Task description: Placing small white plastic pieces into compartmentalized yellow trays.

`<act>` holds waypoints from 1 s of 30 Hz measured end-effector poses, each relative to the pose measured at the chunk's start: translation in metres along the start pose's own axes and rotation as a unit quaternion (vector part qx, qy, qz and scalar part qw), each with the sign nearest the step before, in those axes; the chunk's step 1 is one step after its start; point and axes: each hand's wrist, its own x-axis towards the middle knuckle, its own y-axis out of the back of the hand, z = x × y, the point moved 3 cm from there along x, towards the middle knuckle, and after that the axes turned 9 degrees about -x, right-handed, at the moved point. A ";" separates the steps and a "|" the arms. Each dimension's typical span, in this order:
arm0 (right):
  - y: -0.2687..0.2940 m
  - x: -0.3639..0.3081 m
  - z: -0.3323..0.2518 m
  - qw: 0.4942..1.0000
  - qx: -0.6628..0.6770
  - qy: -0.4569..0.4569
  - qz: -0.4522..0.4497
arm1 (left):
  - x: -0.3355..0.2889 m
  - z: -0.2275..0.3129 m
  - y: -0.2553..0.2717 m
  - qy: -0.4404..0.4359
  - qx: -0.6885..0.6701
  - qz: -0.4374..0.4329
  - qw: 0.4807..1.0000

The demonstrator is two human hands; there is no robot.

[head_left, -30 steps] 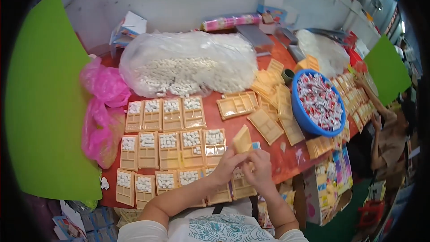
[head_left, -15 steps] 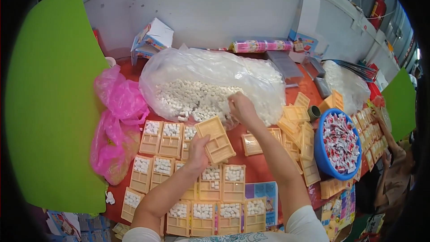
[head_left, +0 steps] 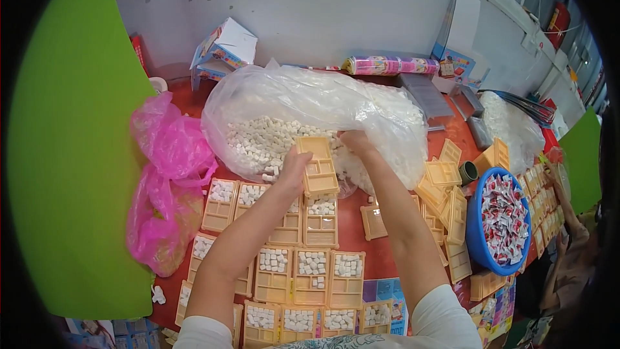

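Observation:
A beige plastic tray with several compartments is gripped along its left side by my left hand, closed around the edge. Its compartments look bare, and it is held up in front of a large clear plastic bag. Small white pieces lie heaped in the bag's open mouth. My right hand reaches in there, just right of the held tray; its fingers are hidden among plastic and pieces. Beneath my arms, rows of similar trays hold white pieces in their far compartment.
Pink plastic bags lie at left beside a green panel. Right of my right arm are loosely piled beige trays, a dark cup and a blue basin of small wrapped packets. Another person's arm works at far right.
My left hand has carried the held tray away from me, closer to the bag's mouth, turning it straighter. A tray in the row below is now uncovered. My right hand stays at the bag.

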 end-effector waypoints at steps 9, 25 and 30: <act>0.007 -0.044 -0.038 0.953 0.036 0.284 -0.095 | 0.016 -0.021 -0.009 0.113 -0.075 0.028 0.990; 0.032 -0.089 -0.012 0.973 -0.076 0.192 0.105 | -0.041 -0.016 -0.004 0.164 -0.220 0.014 0.961; 0.022 -0.143 0.007 0.978 0.077 0.192 0.029 | -0.098 -0.012 -0.030 0.133 -0.224 -0.030 0.965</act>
